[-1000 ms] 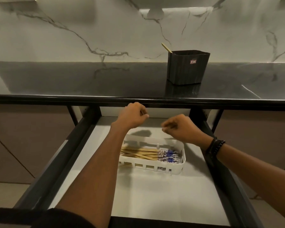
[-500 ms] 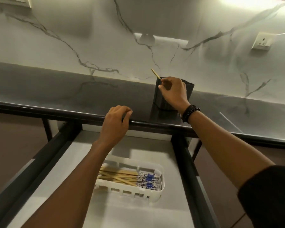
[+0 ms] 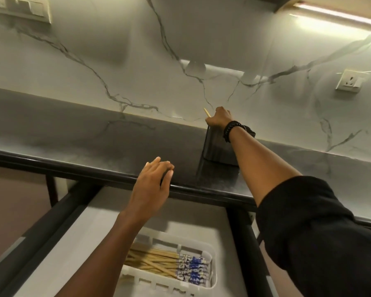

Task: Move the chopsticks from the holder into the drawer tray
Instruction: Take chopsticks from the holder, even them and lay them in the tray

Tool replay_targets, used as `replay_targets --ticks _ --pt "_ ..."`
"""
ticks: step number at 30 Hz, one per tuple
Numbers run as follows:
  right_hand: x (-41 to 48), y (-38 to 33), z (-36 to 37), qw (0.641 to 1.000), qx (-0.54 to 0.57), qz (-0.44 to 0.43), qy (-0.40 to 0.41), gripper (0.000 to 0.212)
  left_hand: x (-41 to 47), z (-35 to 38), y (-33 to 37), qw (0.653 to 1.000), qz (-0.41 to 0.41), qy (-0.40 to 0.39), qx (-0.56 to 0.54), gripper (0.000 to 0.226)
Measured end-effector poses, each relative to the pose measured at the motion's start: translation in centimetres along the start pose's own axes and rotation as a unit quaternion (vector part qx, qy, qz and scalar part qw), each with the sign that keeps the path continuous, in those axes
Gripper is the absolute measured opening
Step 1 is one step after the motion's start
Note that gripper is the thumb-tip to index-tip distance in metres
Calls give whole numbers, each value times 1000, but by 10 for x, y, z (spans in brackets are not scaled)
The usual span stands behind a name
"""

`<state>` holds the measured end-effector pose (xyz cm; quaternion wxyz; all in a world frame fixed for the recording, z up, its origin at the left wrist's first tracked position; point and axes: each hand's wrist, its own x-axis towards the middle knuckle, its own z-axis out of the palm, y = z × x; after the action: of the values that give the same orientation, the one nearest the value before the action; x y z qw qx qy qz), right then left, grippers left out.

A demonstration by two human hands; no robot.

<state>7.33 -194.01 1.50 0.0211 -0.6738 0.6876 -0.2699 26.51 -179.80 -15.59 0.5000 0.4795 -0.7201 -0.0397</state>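
Reaching over the black holder [image 3: 219, 146], your right hand [image 3: 217, 117] has now pinched the last chopstick [image 3: 207, 112] (only its tip shows). Your left hand [image 3: 152, 187], fingers loose, rests at the counter edge [image 3: 73, 172]. The other chopsticks [image 3: 159, 262] lie in the drawer tray [image 3: 211, 273].

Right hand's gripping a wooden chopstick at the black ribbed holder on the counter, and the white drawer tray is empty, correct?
Not empty: in the head view the white slotted plastic tray holds wooden chopsticks with blue-patterned ends. The right hand does grip a thin wooden chopstick at the black ribbed holder on the dark counter.
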Motion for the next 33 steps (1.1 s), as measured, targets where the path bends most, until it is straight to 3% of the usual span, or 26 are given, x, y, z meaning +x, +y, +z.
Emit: replay_targets --ticks 5,8,11,20,28,33 --pt "15 2 5 998 7 5 -69 22 5 7 -5 1000 4 -10 15 22" --pt "21 4 8 999 30 -7 -44 11 7 9 -7 999 5 -15 28 22" --pt "23 10 13 998 42 -49 -26 25 8 11 -6 999 10 -16 43 22" --pt "8 9 -1 990 81 -106 36 21 7 10 -3 998 12 -26 60 23" --pt "-15 -10 -37 965 160 -171 117 21 3 9 3 999 14 -15 39 23" --pt "-43 -16 -43 946 180 -243 120 16 0 5 6 1000 -15 6 -1 24"
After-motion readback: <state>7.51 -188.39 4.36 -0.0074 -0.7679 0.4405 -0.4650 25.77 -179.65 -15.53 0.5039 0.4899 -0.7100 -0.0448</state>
